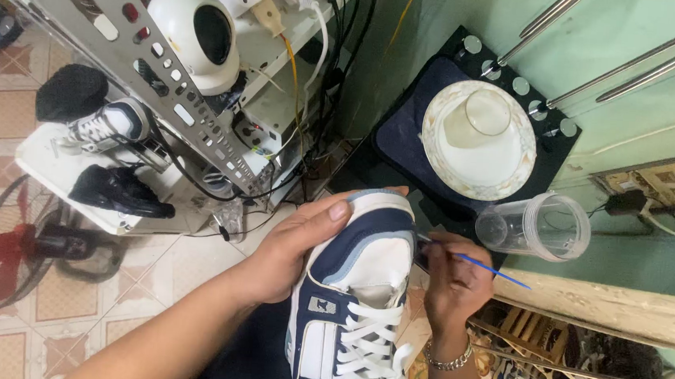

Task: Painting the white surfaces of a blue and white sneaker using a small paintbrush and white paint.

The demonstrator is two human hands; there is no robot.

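My left hand [291, 245] grips the toe and left side of a navy, light-blue and white sneaker [358, 292] with white laces, held toe-away in front of me. My right hand [451, 278], a metal bracelet on its wrist, pinches a thin blue-handled brush [496, 271] right beside the shoe's right side. The brush tip is hidden behind the shoe's edge.
A patterned plate [510, 173] holding an upturned glass [489, 113] sits on a black stand [403, 139]. A clear plastic jar [538, 225] lies on its side nearby. To the left, a metal rack [142, 68], a white round camera [198, 37], shoes on a white stool [58, 168], a fan [6, 247].
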